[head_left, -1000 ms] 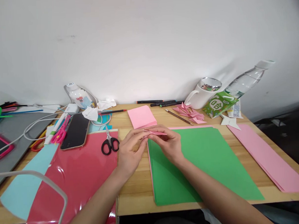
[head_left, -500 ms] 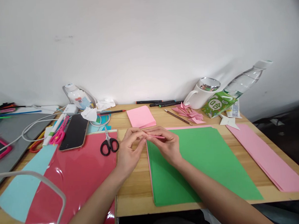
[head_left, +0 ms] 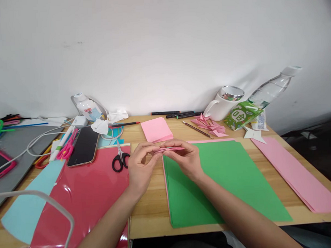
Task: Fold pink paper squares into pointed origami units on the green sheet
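Both of my hands meet above the middle of the wooden desk (head_left: 149, 207). Between them is a small folded pink paper piece (head_left: 169, 149), held flat and edge-on. My left hand (head_left: 141, 164) pinches its left end with thumb and fingers. My right hand (head_left: 185, 158) grips its right end, fingers curled over it. Just behind the hands lies a pink stack of square paper (head_left: 156, 129). Below my right hand lies a green sheet stack (head_left: 227, 179).
Black scissors (head_left: 120, 159), a phone (head_left: 84, 145) and a red sheet (head_left: 83, 199) lie at left. Folded pink pieces (head_left: 209, 124), a pencil (head_left: 197, 129), markers (head_left: 178, 114), a white mug (head_left: 224, 102), a green packet (head_left: 242, 114) and a bottle (head_left: 274, 86) sit at the back right. Pink strips (head_left: 297, 173) lie far right.
The hands stay in place. Their fingers have shifted along the pink piece, which now lies flatter between them.
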